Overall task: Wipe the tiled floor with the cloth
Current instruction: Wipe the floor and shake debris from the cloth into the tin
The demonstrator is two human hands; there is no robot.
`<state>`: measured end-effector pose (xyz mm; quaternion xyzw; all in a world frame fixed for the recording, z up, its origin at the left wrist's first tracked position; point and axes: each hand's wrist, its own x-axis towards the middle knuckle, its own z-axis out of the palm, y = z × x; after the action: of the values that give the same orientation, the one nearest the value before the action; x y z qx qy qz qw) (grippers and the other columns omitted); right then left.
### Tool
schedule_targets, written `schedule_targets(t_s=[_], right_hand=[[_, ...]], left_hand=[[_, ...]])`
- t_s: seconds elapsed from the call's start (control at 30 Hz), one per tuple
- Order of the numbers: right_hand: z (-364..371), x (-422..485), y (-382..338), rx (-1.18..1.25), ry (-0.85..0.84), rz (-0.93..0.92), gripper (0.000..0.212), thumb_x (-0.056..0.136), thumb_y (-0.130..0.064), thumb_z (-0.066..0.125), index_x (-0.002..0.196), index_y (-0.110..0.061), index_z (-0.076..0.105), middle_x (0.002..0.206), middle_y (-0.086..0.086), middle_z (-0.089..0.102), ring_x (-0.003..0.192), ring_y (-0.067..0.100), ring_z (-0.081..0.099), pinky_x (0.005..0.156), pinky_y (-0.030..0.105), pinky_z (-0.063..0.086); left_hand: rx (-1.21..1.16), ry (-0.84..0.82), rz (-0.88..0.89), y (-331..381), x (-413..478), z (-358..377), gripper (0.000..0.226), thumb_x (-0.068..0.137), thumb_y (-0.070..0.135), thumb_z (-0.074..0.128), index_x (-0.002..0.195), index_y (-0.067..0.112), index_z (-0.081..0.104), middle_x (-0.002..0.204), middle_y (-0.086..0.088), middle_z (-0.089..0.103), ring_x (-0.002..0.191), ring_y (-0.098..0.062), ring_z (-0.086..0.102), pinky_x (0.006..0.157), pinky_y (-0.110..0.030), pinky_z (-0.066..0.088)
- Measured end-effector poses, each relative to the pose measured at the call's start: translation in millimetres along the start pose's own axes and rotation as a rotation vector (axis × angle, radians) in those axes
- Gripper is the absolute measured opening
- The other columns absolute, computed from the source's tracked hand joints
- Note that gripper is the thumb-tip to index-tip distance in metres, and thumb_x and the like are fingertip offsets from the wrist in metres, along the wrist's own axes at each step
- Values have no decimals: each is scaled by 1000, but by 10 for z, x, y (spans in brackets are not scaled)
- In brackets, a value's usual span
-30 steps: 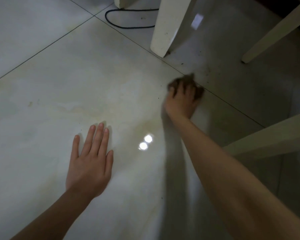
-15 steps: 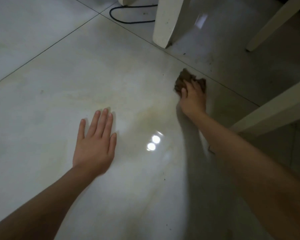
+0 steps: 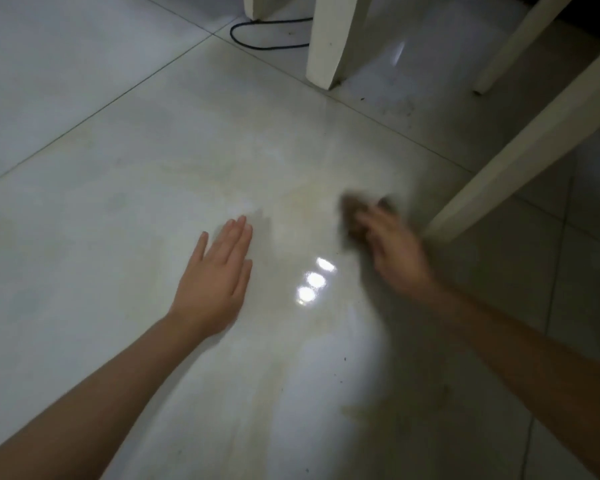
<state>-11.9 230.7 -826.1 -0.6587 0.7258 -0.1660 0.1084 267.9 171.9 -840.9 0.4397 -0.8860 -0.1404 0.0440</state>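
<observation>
A small brown cloth (image 3: 352,220) lies crumpled on the pale tiled floor (image 3: 118,168), right of centre. My right hand (image 3: 394,252) lies on top of it and presses it to the tile; hand and cloth are blurred, and most of the cloth is hidden under the fingers. My left hand (image 3: 215,275) rests flat on the floor to the left, fingers straight and together, holding nothing. A faint yellowish smear runs across the tile between and beyond the hands.
White furniture legs stand close by: one slanted (image 3: 520,147) just right of my right hand, one upright (image 3: 329,46) at the top centre, another (image 3: 513,46) at the top right. A black cable (image 3: 257,43) loops on the floor at the top. Dark specks lie near the legs.
My right hand has dragged the cloth toward me and to the left, away from the grout line near the upright leg. My left hand has stayed flat on the tile.
</observation>
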Motion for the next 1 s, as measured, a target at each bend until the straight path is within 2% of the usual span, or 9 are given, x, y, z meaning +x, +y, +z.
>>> schedule_targets(t_s=[0.1, 0.17, 0.3, 0.43, 0.57, 0.7, 0.8, 0.87, 1.0], right_hand=[[123, 427, -4, -85, 50, 480, 58, 93, -11, 49, 148, -11, 31, 160, 11, 15, 147, 28, 12, 119, 49, 11], [299, 344, -261, -165, 126, 516, 60, 92, -13, 47, 149, -14, 29, 161, 9, 15, 148, 25, 10, 119, 50, 7], [682, -545, -943, -71, 127, 99, 46, 91, -9, 46, 136, -4, 52, 150, 15, 40, 143, 28, 31, 118, 48, 20], [901, -1689, -1622, 71, -183, -410, 41, 94, -16, 41, 130, -10, 60, 145, 10, 48, 139, 27, 40, 108, 51, 36], [681, -1203, -1241, 67, -237, -703, 42, 99, -21, 36, 120, -2, 66, 136, 20, 54, 130, 35, 48, 110, 50, 36], [531, -356, -757, -121, 15, -82, 43, 100, -29, 40, 138, -11, 53, 153, 23, 31, 143, 36, 28, 115, 56, 19], [773, -64, -1198, -121, 132, 331, 48, 103, -29, 36, 148, -12, 37, 158, 18, 20, 148, 30, 15, 119, 49, 3], [1058, -157, -1702, -85, 164, 214, 46, 102, -21, 39, 145, -3, 39, 154, 21, 29, 146, 33, 21, 119, 50, 10], [1494, -984, -2678, 139, 53, -323, 37, 89, -2, 57, 124, 6, 60, 133, 27, 54, 128, 43, 49, 106, 59, 38]], left_hand=[[5, 35, 74, 148, -477, 57, 54, 96, 22, 24, 140, -3, 44, 149, -16, 37, 137, -34, 39, 114, -52, 26], [12, 59, 79, 127, -778, 75, 50, 96, 19, 29, 135, -4, 49, 146, -19, 41, 134, -37, 41, 111, -54, 28], [-14, 109, -31, -43, -1287, -1, 49, 97, 18, 30, 136, -3, 49, 149, -16, 40, 140, -29, 33, 111, -49, 23], [-32, 88, -123, -146, -1799, -54, 49, 95, 18, 30, 132, -4, 53, 146, -16, 43, 138, -24, 31, 112, -44, 22], [-42, 84, -155, -328, -2261, -46, 48, 94, 18, 32, 130, -4, 56, 146, -16, 44, 136, -26, 36, 113, -43, 23], [-31, 132, -201, -476, -2719, -38, 45, 92, 15, 36, 125, -6, 59, 143, -19, 46, 133, -29, 40, 112, -45, 26], [-1, 151, -267, -512, -2967, -68, 46, 91, 15, 36, 124, -7, 59, 142, -20, 47, 132, -30, 41, 111, -45, 27], [14, 144, -322, -525, -3061, -94, 48, 91, 17, 35, 126, -6, 58, 142, -20, 47, 132, -29, 40, 110, -46, 28], [4, 152, -452, -583, -3179, -168, 50, 91, 20, 34, 126, -6, 58, 139, -20, 51, 129, -32, 45, 108, -43, 29]])
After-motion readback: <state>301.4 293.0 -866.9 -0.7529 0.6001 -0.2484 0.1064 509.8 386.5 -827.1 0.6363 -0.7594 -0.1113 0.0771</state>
